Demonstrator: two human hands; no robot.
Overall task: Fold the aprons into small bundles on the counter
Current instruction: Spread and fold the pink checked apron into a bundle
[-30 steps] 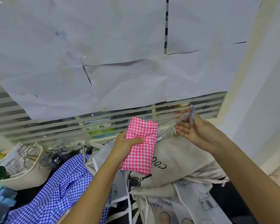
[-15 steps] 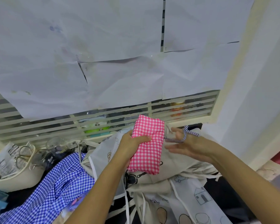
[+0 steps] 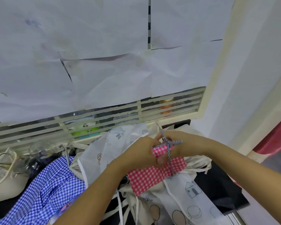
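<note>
A folded pink gingham apron bundle (image 3: 154,177) lies tilted over a heap of pale printed aprons (image 3: 188,192). My left hand (image 3: 141,153) grips the bundle's upper end, thumb on top. A blue-and-white striped tie string (image 3: 168,146) runs across the bundle and crosses over my fingers. My right hand (image 3: 183,143) is just behind the bundle and pinches that string. A blue gingham apron (image 3: 44,192) lies crumpled at the lower left.
A cream tray (image 3: 5,184) with glass jars (image 3: 37,148) and a wire-handled item sits at the left. Behind runs a louvred window (image 3: 104,120) covered with white paper sheets. A dark counter edge (image 3: 224,192) shows at the right, beside a white wall.
The pink bundle has come down from upright in the air onto the apron heap and turned sideways. My right hand has moved in against it, and the string now crosses the bundle.
</note>
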